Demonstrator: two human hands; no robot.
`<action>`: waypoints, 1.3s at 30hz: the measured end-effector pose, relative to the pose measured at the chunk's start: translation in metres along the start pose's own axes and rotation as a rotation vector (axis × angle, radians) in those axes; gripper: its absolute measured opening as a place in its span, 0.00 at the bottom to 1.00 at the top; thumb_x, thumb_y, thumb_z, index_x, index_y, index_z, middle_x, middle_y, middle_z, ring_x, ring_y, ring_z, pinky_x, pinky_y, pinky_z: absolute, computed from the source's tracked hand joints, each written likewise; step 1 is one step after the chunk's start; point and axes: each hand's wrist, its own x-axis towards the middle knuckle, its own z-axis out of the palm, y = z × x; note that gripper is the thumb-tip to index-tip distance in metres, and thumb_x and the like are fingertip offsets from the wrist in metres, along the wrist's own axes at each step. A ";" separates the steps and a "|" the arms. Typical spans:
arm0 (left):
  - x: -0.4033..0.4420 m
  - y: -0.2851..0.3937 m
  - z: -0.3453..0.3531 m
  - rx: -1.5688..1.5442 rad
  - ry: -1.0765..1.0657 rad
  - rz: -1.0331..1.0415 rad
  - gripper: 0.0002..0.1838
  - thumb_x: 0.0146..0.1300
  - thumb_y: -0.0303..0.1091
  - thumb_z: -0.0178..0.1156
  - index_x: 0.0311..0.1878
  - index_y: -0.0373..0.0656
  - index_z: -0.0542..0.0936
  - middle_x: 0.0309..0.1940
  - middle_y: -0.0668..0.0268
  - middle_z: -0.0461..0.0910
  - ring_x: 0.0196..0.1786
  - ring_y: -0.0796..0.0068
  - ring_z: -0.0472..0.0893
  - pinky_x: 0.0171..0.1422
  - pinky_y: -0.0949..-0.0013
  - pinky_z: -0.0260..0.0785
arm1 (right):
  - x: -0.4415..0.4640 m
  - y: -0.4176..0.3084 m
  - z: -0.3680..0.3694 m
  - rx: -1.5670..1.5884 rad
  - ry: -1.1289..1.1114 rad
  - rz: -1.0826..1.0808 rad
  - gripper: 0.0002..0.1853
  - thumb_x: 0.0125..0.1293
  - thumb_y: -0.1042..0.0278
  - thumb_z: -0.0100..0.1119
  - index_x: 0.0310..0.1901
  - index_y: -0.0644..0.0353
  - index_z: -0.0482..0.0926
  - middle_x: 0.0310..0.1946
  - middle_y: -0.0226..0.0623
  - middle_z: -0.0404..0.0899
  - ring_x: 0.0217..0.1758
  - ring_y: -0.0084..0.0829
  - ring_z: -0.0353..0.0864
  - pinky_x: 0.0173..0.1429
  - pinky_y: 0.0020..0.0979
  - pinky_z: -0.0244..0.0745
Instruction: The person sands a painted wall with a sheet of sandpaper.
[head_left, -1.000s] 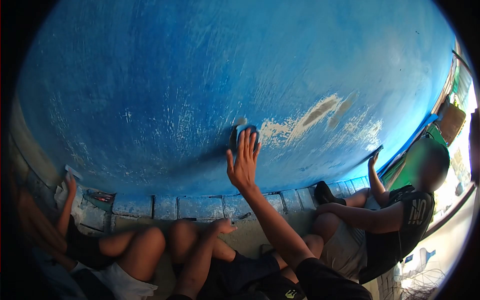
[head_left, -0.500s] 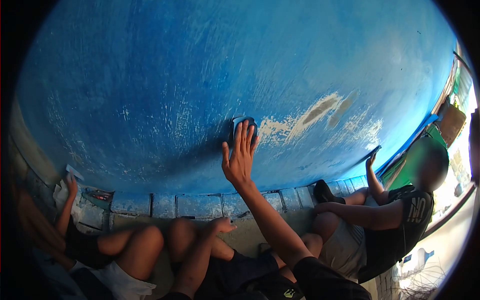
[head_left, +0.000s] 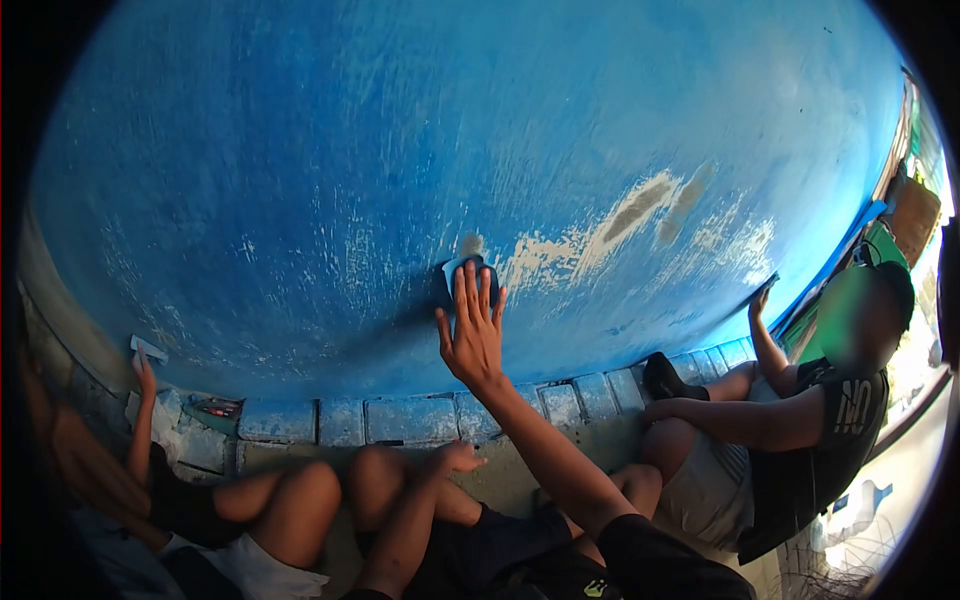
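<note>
My right hand (head_left: pixel 472 335) presses a dark, blue-edged sheet (head_left: pixel 487 275) against the blue wall (head_left: pixel 300 130), its fingers stretched over the sheet. A small grey spot (head_left: pixel 472 243) shows just above it, and scraped whitish paint (head_left: pixel 545 257) lies to the right. Near my bent knee (head_left: pixel 378 475), my left hand (head_left: pixel 462 457) hangs loosely, fingers partly extended, with nothing visible in it.
At the right, a seated person (head_left: pixel 800 430) holds a dark piece (head_left: pixel 768 285) to the wall. Another person's hand (head_left: pixel 145 372) at the left holds a pale flat piece (head_left: pixel 149 348). Painted blocks (head_left: pixel 410 420) line the wall's base.
My right hand and the sheet rose over the grey spot, then came back down below it. My left hand stays by the knee. The whole view has shifted slightly.
</note>
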 end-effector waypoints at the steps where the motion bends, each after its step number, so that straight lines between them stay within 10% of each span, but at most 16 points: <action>1: 0.002 -0.003 0.003 0.005 0.039 0.006 0.40 0.61 0.65 0.51 0.36 0.24 0.80 0.35 0.41 0.81 0.41 0.49 0.82 0.48 0.52 0.72 | 0.003 -0.001 -0.003 0.000 0.006 -0.004 0.33 0.72 0.57 0.42 0.72 0.64 0.48 0.75 0.45 0.44 0.79 0.45 0.34 0.76 0.52 0.23; 12: -0.006 0.008 -0.007 0.006 -0.030 -0.014 0.38 0.62 0.61 0.53 0.44 0.23 0.77 0.37 0.42 0.81 0.42 0.49 0.82 0.49 0.53 0.73 | 0.016 -0.005 -0.011 -0.015 0.034 -0.018 0.33 0.72 0.57 0.42 0.72 0.64 0.48 0.75 0.46 0.44 0.79 0.46 0.35 0.76 0.52 0.24; 21: -0.006 0.005 -0.006 0.026 0.061 0.051 0.38 0.64 0.63 0.50 0.22 0.28 0.77 0.20 0.49 0.77 0.28 0.53 0.79 0.39 0.51 0.71 | 0.015 -0.006 -0.010 -0.030 0.045 -0.015 0.33 0.72 0.58 0.43 0.72 0.63 0.48 0.75 0.46 0.44 0.79 0.45 0.35 0.76 0.52 0.24; 33: -0.011 0.007 -0.009 0.025 0.079 0.038 0.38 0.64 0.63 0.49 0.25 0.28 0.79 0.26 0.45 0.79 0.34 0.51 0.80 0.43 0.49 0.71 | 0.002 0.003 -0.003 -0.076 -0.004 -0.037 0.33 0.71 0.59 0.44 0.73 0.62 0.47 0.75 0.45 0.43 0.79 0.45 0.35 0.76 0.52 0.24; 35: -0.021 0.019 -0.024 -0.005 -0.124 -0.068 0.40 0.62 0.61 0.52 0.53 0.24 0.75 0.52 0.40 0.75 0.58 0.46 0.75 0.63 0.53 0.67 | 0.007 0.004 -0.004 -0.076 0.014 -0.040 0.33 0.71 0.60 0.44 0.73 0.61 0.47 0.75 0.44 0.43 0.79 0.45 0.35 0.76 0.52 0.23; 39: -0.029 0.024 -0.029 -0.018 -0.140 -0.069 0.39 0.63 0.60 0.52 0.53 0.24 0.74 0.51 0.39 0.76 0.56 0.46 0.76 0.61 0.54 0.68 | 0.034 -0.001 -0.014 -0.076 0.074 -0.043 0.32 0.72 0.60 0.43 0.73 0.61 0.47 0.75 0.44 0.43 0.79 0.46 0.34 0.76 0.53 0.23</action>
